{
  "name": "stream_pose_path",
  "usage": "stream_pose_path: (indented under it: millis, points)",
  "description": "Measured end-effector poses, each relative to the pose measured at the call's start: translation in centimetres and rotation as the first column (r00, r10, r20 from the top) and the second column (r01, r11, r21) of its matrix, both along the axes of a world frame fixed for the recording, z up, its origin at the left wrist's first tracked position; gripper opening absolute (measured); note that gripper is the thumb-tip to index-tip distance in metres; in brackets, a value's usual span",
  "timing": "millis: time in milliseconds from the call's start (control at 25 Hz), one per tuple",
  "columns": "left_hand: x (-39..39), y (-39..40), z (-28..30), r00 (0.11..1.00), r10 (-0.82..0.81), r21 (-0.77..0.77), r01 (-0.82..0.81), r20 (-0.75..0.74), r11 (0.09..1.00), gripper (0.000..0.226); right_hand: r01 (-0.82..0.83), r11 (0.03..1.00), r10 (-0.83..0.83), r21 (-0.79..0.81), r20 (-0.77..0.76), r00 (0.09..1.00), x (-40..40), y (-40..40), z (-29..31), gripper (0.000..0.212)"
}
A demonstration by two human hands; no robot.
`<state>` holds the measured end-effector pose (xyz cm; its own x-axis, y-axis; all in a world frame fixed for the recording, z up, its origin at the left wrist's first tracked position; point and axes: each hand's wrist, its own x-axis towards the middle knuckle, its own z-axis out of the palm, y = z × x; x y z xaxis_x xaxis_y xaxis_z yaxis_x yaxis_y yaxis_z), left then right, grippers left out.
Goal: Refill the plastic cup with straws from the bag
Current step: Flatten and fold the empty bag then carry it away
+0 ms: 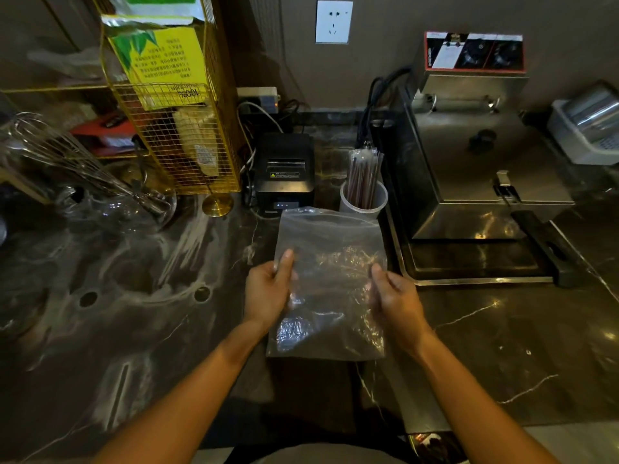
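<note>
— Holding the bag (330, 286) up over the dark counter (134, 313), left hand (268, 296) on its left edge, right hand (395, 303) on its right edge. Thumbs in front, fingers curled behind, pinching the film on both sides.

— Handling?

— Thin, clear, limp; probably very light and slippery, likely to crumple or slide if gripped loosely. No straws plainly visible inside; looks close to empty, though hard to tell through the glare.

— And the plastic cup (363, 200)?

— Standing just beyond the bag's top edge, beside the black printer (284, 172), with wrapped straws (365, 175) upright inside.

— Where to grip?

— Best near the edges or the mouth, pinched firmly. Straws likely light, stiff, easy to bunch by the middle.
</note>
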<state>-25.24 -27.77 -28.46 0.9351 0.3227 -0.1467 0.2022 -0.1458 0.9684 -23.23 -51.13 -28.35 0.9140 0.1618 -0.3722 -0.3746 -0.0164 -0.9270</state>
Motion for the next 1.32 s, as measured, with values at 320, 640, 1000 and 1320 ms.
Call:
stream_pose_path:
  millis: [320, 640, 1000, 1320]
  points:
    - [-0.2, 0.7, -0.5, 0.993, 0.092, 0.052, -0.096, 0.08, 0.994, 0.054, 0.109, 0.994, -0.103, -0.027, 0.16, 0.982, -0.4, 1.6, 0.4, 0.042]
    - [0.2, 2.6, -0.8, 0.975, 0.203, 0.072, -0.21, 0.091, 0.975, 0.06, -0.029, 0.994, 0.037, -0.108, 0.073, 0.997, -1.8, 1.3, -0.7, 0.048]
    - [0.8, 2.5, -0.7, 0.961, 0.255, 0.109, -0.266, 0.104, 0.958, 0.053, 0.013, 0.989, 0.012, -0.148, 0.168, 0.986, -2.4, 2.2, -0.2, 0.038]
    - [1.0, 4.1, -1.2, 0.959, 0.248, 0.167, -0.269, 0.136, 0.949, 0.06, -0.252, 0.967, 0.255, 0.041, -0.188, 0.948, -2.0, -1.4, -0.4, 0.014]
